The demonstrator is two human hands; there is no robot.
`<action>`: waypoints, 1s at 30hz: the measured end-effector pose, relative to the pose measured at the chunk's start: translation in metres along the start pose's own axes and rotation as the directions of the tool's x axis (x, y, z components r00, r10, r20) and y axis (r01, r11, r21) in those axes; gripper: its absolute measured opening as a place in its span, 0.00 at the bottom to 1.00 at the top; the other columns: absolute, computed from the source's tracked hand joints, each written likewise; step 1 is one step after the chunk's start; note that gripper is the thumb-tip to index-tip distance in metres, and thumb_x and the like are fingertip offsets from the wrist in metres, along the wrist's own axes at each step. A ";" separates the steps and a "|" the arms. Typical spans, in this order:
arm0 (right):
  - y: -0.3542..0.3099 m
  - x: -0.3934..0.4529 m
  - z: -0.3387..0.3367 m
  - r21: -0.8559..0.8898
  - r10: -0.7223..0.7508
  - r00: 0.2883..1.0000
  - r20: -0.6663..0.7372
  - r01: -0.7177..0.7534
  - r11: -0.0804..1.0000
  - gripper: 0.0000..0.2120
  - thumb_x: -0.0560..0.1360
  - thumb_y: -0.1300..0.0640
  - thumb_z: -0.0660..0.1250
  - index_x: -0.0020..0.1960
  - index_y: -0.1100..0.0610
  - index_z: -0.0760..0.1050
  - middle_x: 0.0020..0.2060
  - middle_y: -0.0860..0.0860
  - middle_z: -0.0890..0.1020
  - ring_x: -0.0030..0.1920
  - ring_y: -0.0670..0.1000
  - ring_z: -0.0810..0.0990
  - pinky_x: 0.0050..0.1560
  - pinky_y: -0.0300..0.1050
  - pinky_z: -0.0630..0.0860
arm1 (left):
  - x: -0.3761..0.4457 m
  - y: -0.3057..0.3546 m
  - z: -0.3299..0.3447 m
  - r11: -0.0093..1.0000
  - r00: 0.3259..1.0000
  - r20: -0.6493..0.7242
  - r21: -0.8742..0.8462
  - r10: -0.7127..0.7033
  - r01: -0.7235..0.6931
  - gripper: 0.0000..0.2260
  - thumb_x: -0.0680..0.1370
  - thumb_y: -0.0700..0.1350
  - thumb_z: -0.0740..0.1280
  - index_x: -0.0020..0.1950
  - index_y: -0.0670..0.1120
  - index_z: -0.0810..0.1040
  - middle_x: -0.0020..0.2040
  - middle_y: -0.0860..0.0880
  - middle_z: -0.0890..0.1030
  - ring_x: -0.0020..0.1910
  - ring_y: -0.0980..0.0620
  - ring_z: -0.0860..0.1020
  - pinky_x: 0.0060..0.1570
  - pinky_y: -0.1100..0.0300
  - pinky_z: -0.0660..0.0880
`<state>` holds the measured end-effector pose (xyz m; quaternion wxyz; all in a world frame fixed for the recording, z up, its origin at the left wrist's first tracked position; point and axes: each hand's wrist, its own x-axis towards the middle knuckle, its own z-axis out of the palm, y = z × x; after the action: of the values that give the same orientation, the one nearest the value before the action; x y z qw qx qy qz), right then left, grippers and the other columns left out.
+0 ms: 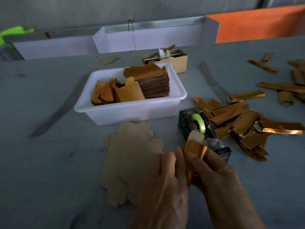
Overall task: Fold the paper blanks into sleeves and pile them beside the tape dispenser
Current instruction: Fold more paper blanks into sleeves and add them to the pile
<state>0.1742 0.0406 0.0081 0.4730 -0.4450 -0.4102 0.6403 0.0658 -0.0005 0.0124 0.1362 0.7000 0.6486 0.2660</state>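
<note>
Gold foil card, thin and light: the blank [194,156] being folded looks stiff enough to hold a crease but will dent or scuff if squeezed mid-panel, and the foil side is probably slick, so best to grip along the fold edges. It sits between both hands, just in front of the tape dispenser [201,128], upper end near the tape roll. Left hand [166,184] comes in palm down, fingers together and fairly straight, pressing against the blank's left side. Right hand [212,172] is angled in from the lower right, thumb and fingers curled round the blank and pinching its right edge. Flat blanks [132,162] lie fanned on the table [49,162] under the left hand, plain side up. Finished sleeves [237,123] are heaped right beside the dispenser, touching it; more are scattered further right. White tub [125,111] behind holds more stacked stock. Fold looks part-done; can't tell if tape is on yet.
</note>
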 end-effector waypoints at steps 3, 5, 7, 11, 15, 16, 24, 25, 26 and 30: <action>0.002 -0.001 -0.001 -0.030 0.034 0.999 -0.020 -0.035 0.999 0.09 0.72 0.54 0.66 0.39 0.43 0.83 0.36 0.52 0.84 0.39 0.49 0.83 0.33 0.36 0.79 | -0.001 -0.002 0.009 0.993 0.968 -0.225 0.029 -0.107 0.117 0.16 0.80 0.62 0.40 0.56 0.64 0.65 0.43 0.55 0.73 0.33 0.61 0.70 0.25 0.69 0.64; 0.003 -0.003 0.001 -0.080 0.054 0.998 -0.028 -0.056 0.995 0.07 0.66 0.46 0.67 0.39 0.47 0.82 0.36 0.52 0.84 0.39 0.50 0.83 0.36 0.39 0.80 | 0.001 0.004 0.012 0.984 0.985 -0.056 0.057 -0.163 0.167 0.20 0.79 0.55 0.48 0.63 0.54 0.74 0.40 0.53 0.77 0.28 0.62 0.71 0.22 0.69 0.57; 0.007 -0.004 0.001 -0.158 0.064 0.997 -0.049 -0.071 0.985 0.14 0.63 0.44 0.69 0.38 0.54 0.82 0.33 0.51 0.83 0.37 0.48 0.83 0.38 0.42 0.79 | -0.005 0.011 0.013 0.980 0.969 0.164 -0.049 -0.185 0.195 0.17 0.76 0.51 0.54 0.56 0.48 0.77 0.31 0.51 0.76 0.24 0.59 0.75 0.24 0.71 0.58; 0.007 -0.001 -0.001 -0.060 0.104 0.988 -0.112 -0.111 0.992 0.05 0.69 0.56 0.70 0.38 0.58 0.82 0.34 0.54 0.84 0.36 0.51 0.83 0.38 0.43 0.79 | -0.012 0.001 0.032 0.941 0.966 -0.104 -0.272 -0.235 0.200 0.12 0.82 0.57 0.54 0.64 0.66 0.69 0.46 0.56 0.72 0.47 0.57 0.78 0.44 0.63 0.74; 0.004 -0.002 -0.001 0.057 0.082 0.994 -0.071 -0.078 0.995 0.09 0.61 0.52 0.69 0.38 0.56 0.82 0.35 0.55 0.83 0.39 0.53 0.81 0.46 0.49 0.77 | -0.002 -0.016 0.008 0.861 0.972 -0.048 -0.476 -0.231 0.181 0.10 0.78 0.45 0.67 0.55 0.59 0.78 0.43 0.56 0.77 0.37 0.60 0.78 0.37 0.67 0.75; 0.003 -0.002 0.001 0.081 0.078 0.995 -0.055 -0.073 0.994 0.08 0.61 0.52 0.69 0.37 0.55 0.82 0.34 0.54 0.82 0.39 0.52 0.81 0.47 0.50 0.77 | 0.000 -0.018 0.003 0.750 0.954 0.059 -0.605 -0.293 0.267 0.06 0.77 0.43 0.69 0.49 0.55 0.79 0.37 0.52 0.79 0.33 0.58 0.78 0.31 0.65 0.74; -0.009 -0.007 -0.001 0.221 0.140 0.990 0.001 -0.137 0.966 0.06 0.66 0.56 0.66 0.33 0.53 0.81 0.27 0.50 0.78 0.29 0.45 0.79 0.34 0.39 0.75 | 0.012 -0.013 -0.009 0.715 0.964 0.184 -0.648 -0.191 0.265 0.05 0.74 0.54 0.68 0.41 0.55 0.80 0.28 0.56 0.78 0.28 0.60 0.75 0.31 0.64 0.70; -0.014 -0.008 -0.001 0.172 0.136 0.991 0.002 -0.134 0.976 0.07 0.65 0.54 0.66 0.33 0.53 0.82 0.27 0.49 0.79 0.29 0.45 0.79 0.36 0.40 0.75 | 0.011 -0.011 -0.006 0.723 0.966 0.162 -0.641 -0.201 0.258 0.06 0.72 0.57 0.66 0.42 0.56 0.79 0.29 0.56 0.78 0.30 0.61 0.75 0.33 0.62 0.70; -0.020 -0.009 -0.001 0.086 0.126 0.992 -0.002 -0.125 0.988 0.07 0.64 0.51 0.66 0.32 0.50 0.82 0.27 0.48 0.80 0.30 0.44 0.80 0.37 0.40 0.75 | 0.010 -0.010 -0.003 0.733 0.968 0.137 -0.633 -0.212 0.250 0.07 0.70 0.58 0.64 0.43 0.58 0.78 0.30 0.57 0.77 0.31 0.61 0.75 0.34 0.62 0.70; -0.034 -0.016 -0.015 -0.631 -0.311 0.949 -0.051 0.211 0.747 0.12 0.61 0.37 0.59 0.39 0.39 0.75 0.37 0.43 0.81 0.39 0.38 0.80 0.30 0.30 0.72 | 0.014 -0.008 0.000 0.714 0.960 0.065 -0.654 -0.274 0.248 0.06 0.70 0.58 0.63 0.43 0.59 0.77 0.31 0.56 0.77 0.31 0.60 0.74 0.33 0.61 0.68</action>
<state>0.1988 0.0341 0.0394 0.4162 -0.5609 -0.6176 0.3617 0.0591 0.0139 0.0112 0.3972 0.5039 0.6084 0.4671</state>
